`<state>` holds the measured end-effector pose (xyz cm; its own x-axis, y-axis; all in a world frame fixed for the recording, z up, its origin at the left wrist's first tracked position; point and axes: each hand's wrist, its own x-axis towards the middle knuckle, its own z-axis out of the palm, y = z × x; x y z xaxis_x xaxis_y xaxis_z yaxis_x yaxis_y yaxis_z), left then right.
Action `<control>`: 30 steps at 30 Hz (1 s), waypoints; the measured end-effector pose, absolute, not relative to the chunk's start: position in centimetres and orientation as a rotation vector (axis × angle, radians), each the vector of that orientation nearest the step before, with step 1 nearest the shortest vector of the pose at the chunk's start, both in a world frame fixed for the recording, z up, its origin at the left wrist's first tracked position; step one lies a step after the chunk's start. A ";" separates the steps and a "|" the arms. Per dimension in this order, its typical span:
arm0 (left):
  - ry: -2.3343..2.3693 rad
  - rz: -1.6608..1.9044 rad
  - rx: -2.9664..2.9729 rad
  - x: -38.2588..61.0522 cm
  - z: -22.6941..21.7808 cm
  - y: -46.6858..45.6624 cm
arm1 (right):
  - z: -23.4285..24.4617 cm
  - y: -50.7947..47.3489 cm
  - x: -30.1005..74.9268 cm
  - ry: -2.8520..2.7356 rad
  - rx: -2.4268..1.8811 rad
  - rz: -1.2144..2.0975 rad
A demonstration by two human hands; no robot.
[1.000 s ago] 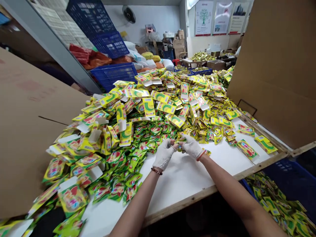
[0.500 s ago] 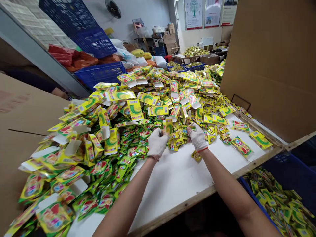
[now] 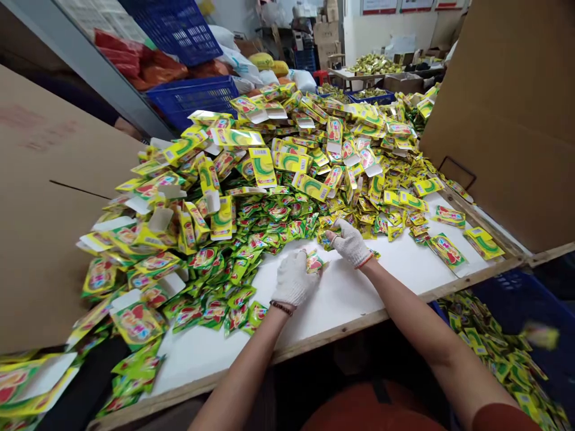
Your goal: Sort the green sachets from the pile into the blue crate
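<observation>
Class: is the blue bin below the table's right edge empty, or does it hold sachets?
It holds sachets: many green-yellow sachets lie piled inside the blue bin, though it is not filled to the rim.

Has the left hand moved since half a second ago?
Yes. The left hand has drawn back from the sachet pile toward the table's front edge, gripping a sachet.
</observation>
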<state>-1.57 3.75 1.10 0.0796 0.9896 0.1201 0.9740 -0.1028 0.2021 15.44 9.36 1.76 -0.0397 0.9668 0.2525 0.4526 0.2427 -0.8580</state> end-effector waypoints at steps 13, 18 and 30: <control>1.587 1.048 2.459 -2.3 -1.1 3.7 | 2.2 8.4 15.3 -2.240 -1.188 0.523; 1.580 1.051 2.520 -2.4 -0.9 4.0 | 3.3 7.4 14.7 -2.212 -1.172 0.490; 1.712 1.130 2.587 -3.2 -1.4 4.2 | 2.2 7.4 14.8 -2.031 -0.996 1.051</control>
